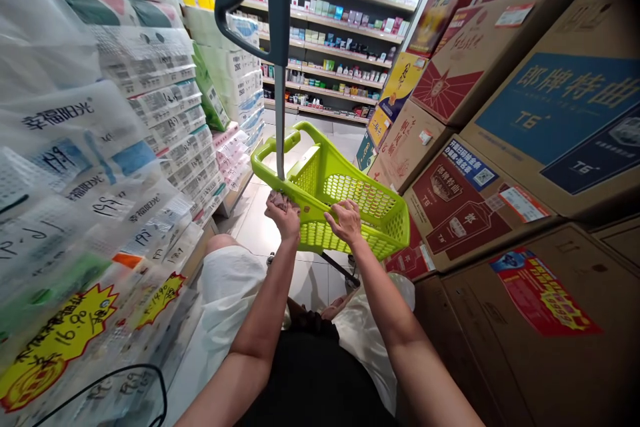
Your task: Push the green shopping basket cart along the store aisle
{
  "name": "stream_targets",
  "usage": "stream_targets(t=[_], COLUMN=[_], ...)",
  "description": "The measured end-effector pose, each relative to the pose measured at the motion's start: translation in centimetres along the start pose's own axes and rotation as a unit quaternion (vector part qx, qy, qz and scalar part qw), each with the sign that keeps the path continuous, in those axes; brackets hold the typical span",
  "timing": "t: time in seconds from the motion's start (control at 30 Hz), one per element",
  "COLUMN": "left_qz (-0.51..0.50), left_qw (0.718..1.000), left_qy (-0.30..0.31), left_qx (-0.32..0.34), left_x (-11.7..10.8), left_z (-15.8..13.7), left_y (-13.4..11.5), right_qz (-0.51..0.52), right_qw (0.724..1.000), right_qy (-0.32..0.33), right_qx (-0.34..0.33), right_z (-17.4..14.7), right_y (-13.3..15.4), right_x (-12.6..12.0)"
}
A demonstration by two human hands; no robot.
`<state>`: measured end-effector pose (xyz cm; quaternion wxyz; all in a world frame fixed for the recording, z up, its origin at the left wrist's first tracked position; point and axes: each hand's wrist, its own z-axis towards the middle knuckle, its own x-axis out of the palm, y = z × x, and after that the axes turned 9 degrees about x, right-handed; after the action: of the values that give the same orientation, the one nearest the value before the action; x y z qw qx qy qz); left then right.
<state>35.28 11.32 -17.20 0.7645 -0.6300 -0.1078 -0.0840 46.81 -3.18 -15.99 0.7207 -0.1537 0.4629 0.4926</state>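
Note:
A lime-green plastic rolling shopping basket [365, 177] stands in front of me with perforated sides. Its tall dark grey pull handle [281, 80] is extended upright. My left hand [284, 217] is closed around a crumpled greyish-brown cloth [281, 201] and presses it against the near side of the basket, just below the foot of the handle. Farther right, my right hand [345, 220] curls its fingers over the basket's near rim, its thumb pointing left. Under the basket a dark leg and small wheels are partly visible.
On the left, stacked packs of tissue paper [160, 120] carry handwritten prices and yellow price signs [60, 343]. Printed cartons [465, 207] are piled close on the right. Shelves of small boxed goods [330, 47] cross the far end. Pale floor tiles [250, 227] run between.

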Motion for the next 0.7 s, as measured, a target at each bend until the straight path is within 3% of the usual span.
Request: stream_targets(t=[0.07, 0.13, 0.33, 0.5, 0.7], left_qz=[0.045, 0.075, 0.104, 0.075, 0.058], left_qw=[0.992, 0.984, 0.989, 0.979, 0.992], left_qy=[0.026, 0.046, 0.073, 0.110, 0.092], left_qx=[0.112, 0.155, 0.079, 0.152, 0.057], left_x=[0.0, -0.6, -3.1, -2.7, -4.2], left_z=[-0.2, -1.3, -3.8, -2.3, -4.6], left_y=[-0.5, 0.4, 4.9, 4.2, 4.5], right_qz=[0.003, 0.008, 0.007, -0.002, 0.003], right_qw=[1.000, 1.000, 1.000, 1.000, 1.000], right_qy=[0.006, 0.009, 0.005, 0.018, 0.023], right_qx=[0.003, 0.004, 0.002, 0.002, 0.002], right_z=[0.0, -0.1, -0.2, -0.2, -0.2], right_y=[0.3, 0.5, 0.6, 0.6, 0.8], right_x=[-0.1, -0.1, 0.1, 0.0, -0.2])
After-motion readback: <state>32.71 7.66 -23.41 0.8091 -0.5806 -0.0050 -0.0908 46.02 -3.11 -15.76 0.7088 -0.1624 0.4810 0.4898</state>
